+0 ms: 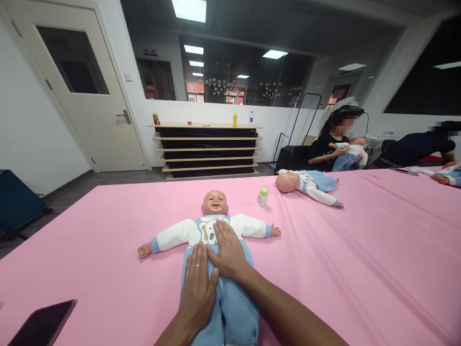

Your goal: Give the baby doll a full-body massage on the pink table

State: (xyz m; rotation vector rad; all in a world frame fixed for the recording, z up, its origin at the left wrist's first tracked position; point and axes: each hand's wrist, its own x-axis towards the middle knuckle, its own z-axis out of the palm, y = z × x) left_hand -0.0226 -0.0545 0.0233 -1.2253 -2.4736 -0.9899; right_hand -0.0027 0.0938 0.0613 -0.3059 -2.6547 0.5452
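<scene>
A baby doll point(215, 203) lies on its back on the pink table cover point(108, 288), its head away from me and its arms spread wide. It wears a white and blue top with an animal face and blue trousers point(237, 302). My left hand point(198, 283) rests flat on the doll's belly and waist, fingers stretched out, a ring on one finger. Higher up, on the chest print, my right hand point(228, 247) lies flat with its fingers extended. The two hands are side by side, and part of the doll's front is hidden beneath them.
A small white bottle with a green cap point(262, 197) stands beyond the doll's arm. Another doll point(309, 185) lies at the back right. A phone point(43, 324) is at the near left. Behind the table, a person point(324, 144) holds a doll; another person point(418, 149) bends over farther right.
</scene>
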